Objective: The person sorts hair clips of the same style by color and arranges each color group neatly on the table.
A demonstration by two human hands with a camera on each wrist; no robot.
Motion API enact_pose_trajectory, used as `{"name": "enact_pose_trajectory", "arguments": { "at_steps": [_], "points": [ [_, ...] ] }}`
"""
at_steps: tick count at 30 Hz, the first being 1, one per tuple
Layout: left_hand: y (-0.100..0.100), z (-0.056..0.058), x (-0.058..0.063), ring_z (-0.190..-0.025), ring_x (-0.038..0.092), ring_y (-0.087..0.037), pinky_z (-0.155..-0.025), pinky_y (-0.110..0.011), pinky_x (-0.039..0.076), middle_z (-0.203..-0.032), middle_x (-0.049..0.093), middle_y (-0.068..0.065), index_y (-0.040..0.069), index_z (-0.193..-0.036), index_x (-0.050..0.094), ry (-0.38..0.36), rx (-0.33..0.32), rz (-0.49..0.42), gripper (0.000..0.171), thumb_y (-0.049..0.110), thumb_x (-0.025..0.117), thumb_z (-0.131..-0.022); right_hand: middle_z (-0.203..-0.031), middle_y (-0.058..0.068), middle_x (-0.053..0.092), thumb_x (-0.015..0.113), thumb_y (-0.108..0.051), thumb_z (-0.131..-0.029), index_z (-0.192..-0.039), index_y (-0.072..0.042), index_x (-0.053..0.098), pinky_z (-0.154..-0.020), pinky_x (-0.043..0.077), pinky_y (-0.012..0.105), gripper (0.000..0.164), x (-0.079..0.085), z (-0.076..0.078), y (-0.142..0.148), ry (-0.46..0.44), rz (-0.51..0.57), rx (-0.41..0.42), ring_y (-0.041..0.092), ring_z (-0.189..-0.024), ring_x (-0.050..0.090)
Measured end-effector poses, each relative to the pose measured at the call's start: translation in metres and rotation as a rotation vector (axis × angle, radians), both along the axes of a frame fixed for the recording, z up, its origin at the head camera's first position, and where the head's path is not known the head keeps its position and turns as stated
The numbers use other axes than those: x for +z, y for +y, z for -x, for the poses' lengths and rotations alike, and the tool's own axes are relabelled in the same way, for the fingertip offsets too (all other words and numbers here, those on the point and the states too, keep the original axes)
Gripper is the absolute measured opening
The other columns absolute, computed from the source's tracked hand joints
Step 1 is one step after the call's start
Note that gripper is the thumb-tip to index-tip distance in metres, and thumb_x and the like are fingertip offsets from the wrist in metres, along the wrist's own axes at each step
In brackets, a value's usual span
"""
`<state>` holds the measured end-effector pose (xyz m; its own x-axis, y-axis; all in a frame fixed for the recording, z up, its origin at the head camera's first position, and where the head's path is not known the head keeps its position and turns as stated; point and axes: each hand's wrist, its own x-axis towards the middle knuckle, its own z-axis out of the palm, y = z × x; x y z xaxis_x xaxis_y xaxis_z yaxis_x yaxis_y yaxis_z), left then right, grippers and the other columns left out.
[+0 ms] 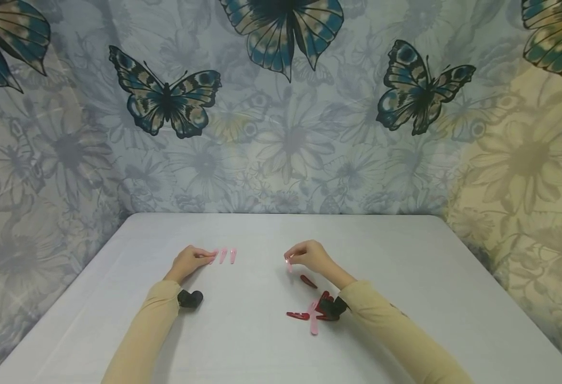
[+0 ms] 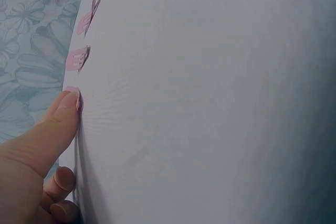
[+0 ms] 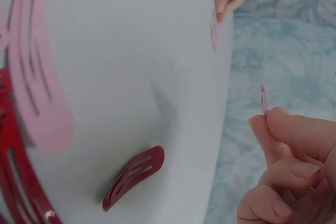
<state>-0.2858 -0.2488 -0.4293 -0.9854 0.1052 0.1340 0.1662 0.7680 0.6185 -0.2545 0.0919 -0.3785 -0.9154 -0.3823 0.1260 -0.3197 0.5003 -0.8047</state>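
At the left end of a short row, my left hand [image 1: 190, 262] has its thumb and a finger on a pink snap hair clip [image 2: 72, 91], the thumb covering part of it. Two more pink hair clips, a middle one [image 1: 223, 255] and a right one [image 1: 233, 255], lie side by side just right of it. My right hand [image 1: 312, 256] is raised over the table and pinches another pink hair clip [image 3: 263, 99] between thumb and forefinger. Below that hand lies a single dark red hair clip [image 1: 308, 281].
Nearer the front, a loose pile holds red hair clips [image 1: 297, 316] and pink ones [image 1: 314, 325], partly hidden by the black right wrist camera [image 1: 332, 307]. The white table [image 1: 242, 346] meets a butterfly-patterned wall [image 1: 290, 160] at its far edge.
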Motion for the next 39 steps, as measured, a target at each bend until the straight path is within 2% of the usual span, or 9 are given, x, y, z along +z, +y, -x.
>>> {"name": "enact_pose_trajectory", "arguments": {
  "at_steps": [8,11,14,17,19,22,25,29,39],
  "points": [
    [0.001,0.000,-0.001,-0.074,0.046,-0.019,-0.066,-0.034,0.035,-0.086,0.059,-0.007,0.005,-0.090,0.072,-0.001,0.013,-0.011,0.022,0.024,0.070,-0.077,-0.086,0.005,0.067,0.066,-0.006,-0.080,-0.086,-0.004,0.071,-0.073,0.046,0.032,0.008,-0.001,0.007,-0.019,-0.034,0.000,-0.073,0.018,-0.084,0.060],
    [0.002,0.000,-0.002,-0.074,0.046,-0.019,-0.065,-0.034,0.035,-0.085,0.059,-0.006,0.004,-0.089,0.072,0.001,0.015,-0.020,0.022,0.022,0.070,-0.077,-0.088,0.002,0.066,0.066,-0.009,-0.081,-0.086,-0.007,0.072,-0.073,0.046,0.032,0.008,-0.001,0.010,-0.025,-0.073,0.003,-0.101,0.016,-0.085,0.059],
    [0.002,0.000,-0.003,-0.071,0.044,-0.018,-0.063,-0.032,0.034,-0.083,0.059,-0.005,0.004,-0.089,0.072,0.006,0.010,-0.024,0.022,0.022,0.070,-0.078,-0.088,0.001,0.066,0.065,-0.008,-0.081,-0.086,-0.006,0.072,-0.060,0.043,0.027,0.008,-0.002,0.014,-0.030,-0.131,0.044,-0.118,0.011,-0.067,0.053],
    [0.003,0.001,-0.002,-0.068,0.042,-0.017,-0.060,-0.031,0.032,-0.081,0.058,-0.003,0.004,-0.089,0.072,0.014,-0.001,-0.020,0.021,0.023,0.070,-0.077,-0.088,0.001,0.066,0.063,-0.006,-0.082,-0.085,-0.005,0.071,-0.049,0.033,0.023,0.009,-0.003,0.017,-0.036,-0.174,0.084,-0.127,0.010,-0.051,0.038],
    [0.003,0.002,-0.001,-0.067,0.040,-0.017,-0.059,-0.030,0.031,-0.079,0.058,-0.003,0.005,-0.089,0.072,0.021,-0.007,-0.015,0.022,0.024,0.070,-0.078,-0.088,0.002,0.066,0.063,-0.006,-0.082,-0.084,-0.005,0.071,-0.046,0.030,0.022,0.009,-0.004,0.019,-0.039,-0.185,0.107,-0.130,0.010,-0.047,0.032],
    [0.004,0.003,-0.001,-0.068,0.040,-0.017,-0.060,-0.031,0.032,-0.079,0.057,-0.003,0.006,-0.089,0.072,0.017,-0.002,-0.017,0.022,0.025,0.070,-0.077,-0.088,0.003,0.066,0.063,-0.006,-0.082,-0.087,-0.002,0.071,-0.047,0.030,0.022,0.010,-0.005,0.021,-0.044,-0.196,0.127,-0.127,0.011,-0.049,0.033],
    [0.003,0.002,0.000,-0.070,0.041,-0.018,-0.062,-0.032,0.032,-0.081,0.056,-0.004,0.006,-0.089,0.072,0.007,0.003,-0.016,0.022,0.025,0.070,-0.078,-0.088,0.002,0.066,0.065,-0.008,-0.081,-0.088,-0.003,0.070,-0.052,0.036,0.023,0.011,-0.006,0.024,-0.048,-0.195,0.126,-0.132,0.011,-0.058,0.044],
    [0.001,0.001,0.001,-0.069,0.041,-0.018,-0.061,-0.032,0.031,-0.081,0.056,-0.005,0.005,-0.089,0.072,0.005,0.010,-0.015,0.021,0.023,0.070,-0.078,-0.085,0.000,0.066,0.068,-0.011,-0.078,-0.085,-0.005,0.070,-0.066,0.043,0.029,0.010,-0.007,0.030,-0.057,-0.155,0.111,-0.155,0.013,-0.076,0.056],
    [0.000,-0.001,0.002,-0.067,0.040,-0.017,-0.059,-0.030,0.031,-0.080,0.057,-0.005,0.005,-0.090,0.072,0.008,-0.006,-0.008,0.021,0.022,0.070,-0.078,-0.074,0.000,0.065,0.070,-0.005,-0.074,-0.077,-0.003,0.067,-0.073,0.041,0.031,0.005,-0.006,0.037,-0.081,-0.043,0.020,-0.157,0.014,-0.075,0.057]
  ]
}}
